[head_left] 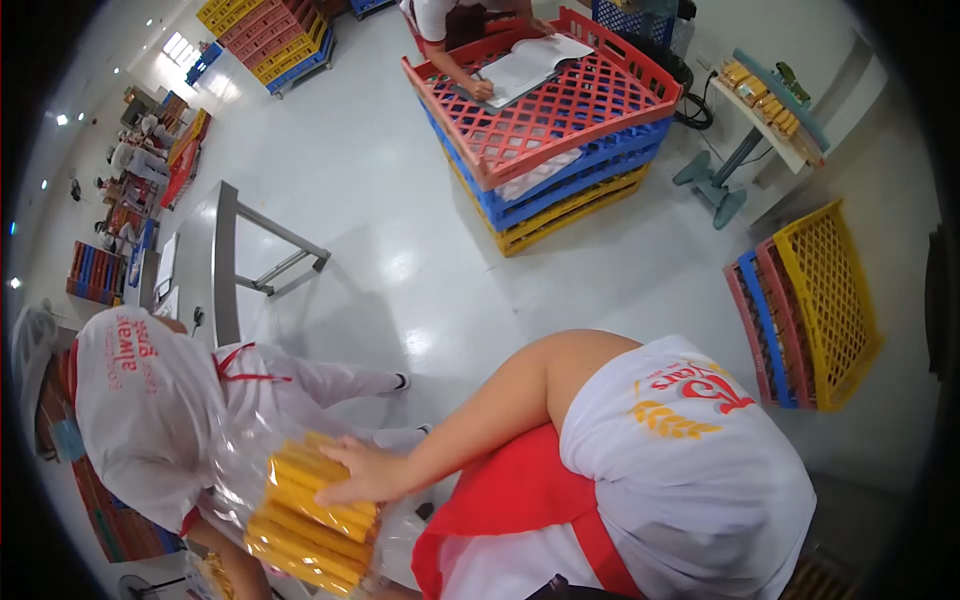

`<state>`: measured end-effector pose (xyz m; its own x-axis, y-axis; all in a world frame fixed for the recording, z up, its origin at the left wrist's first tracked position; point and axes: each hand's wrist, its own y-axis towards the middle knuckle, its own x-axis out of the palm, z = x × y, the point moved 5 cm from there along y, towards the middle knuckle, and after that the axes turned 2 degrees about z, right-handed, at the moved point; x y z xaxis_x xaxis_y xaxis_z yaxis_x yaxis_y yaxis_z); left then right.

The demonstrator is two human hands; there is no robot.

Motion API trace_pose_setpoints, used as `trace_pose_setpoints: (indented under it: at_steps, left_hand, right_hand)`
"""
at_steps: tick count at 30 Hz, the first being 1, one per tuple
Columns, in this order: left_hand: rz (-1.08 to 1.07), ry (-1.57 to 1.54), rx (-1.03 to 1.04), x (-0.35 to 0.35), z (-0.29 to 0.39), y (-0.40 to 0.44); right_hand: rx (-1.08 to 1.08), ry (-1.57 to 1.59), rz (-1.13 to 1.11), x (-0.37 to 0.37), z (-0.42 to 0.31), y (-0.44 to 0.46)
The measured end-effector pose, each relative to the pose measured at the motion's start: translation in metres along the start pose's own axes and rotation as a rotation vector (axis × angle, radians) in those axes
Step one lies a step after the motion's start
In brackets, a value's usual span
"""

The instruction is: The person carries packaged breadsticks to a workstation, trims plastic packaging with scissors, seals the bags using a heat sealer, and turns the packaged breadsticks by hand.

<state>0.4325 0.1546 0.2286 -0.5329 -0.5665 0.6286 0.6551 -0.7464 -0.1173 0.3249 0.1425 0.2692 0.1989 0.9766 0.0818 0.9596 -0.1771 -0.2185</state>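
My right hand (362,474) reaches leftward across the lower part of the view and grips a clear plastic bag of long yellow sticks (315,530) from above. Its fingers are bent over the upper side of the pack. The sticks lie side by side in the shiny wrap, and loose clear film (235,440) rises beside them. Of my left arm (392,591) only a sliver of skin shows at the bottom edge, below the bag; its fingers are hidden. A co-worker in white (150,410) stands close on the left, with a bare forearm (235,562) near the bag.
A person's hand (482,90) writes on papers (525,68) atop stacked crates (560,140). Nested crates (815,310) stand on the right, near a small table (770,120) holding yellow packs. A metal table (222,270) is at left; crate stacks (265,40) stand farther back.
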Motion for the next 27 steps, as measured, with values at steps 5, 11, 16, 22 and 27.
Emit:
trace_pose_setpoints:
  at_steps: [5,11,16,22,27]
  left_hand:
    - [-0.069,-0.04,-0.072,0.104,-0.092,0.019]
    - [-0.195,-0.072,-0.258,0.226,-0.211,0.053]
    - [-0.341,-0.098,-0.48,0.316,-0.307,0.098]
    - [-0.537,-0.063,-0.76,0.452,-0.43,0.174]
    - [-0.661,-0.014,-0.773,0.543,-0.508,0.277]
  right_hand:
    - [-0.283,0.192,0.178,-0.153,0.005,-0.067]
    - [-0.309,0.179,0.546,-0.33,0.047,-0.157]
    - [-0.238,0.677,0.71,-0.446,0.07,-0.238]
    - [-0.226,0.774,1.049,-0.584,0.115,-0.282]
    - [-0.215,0.674,1.139,-0.725,0.13,-0.273]
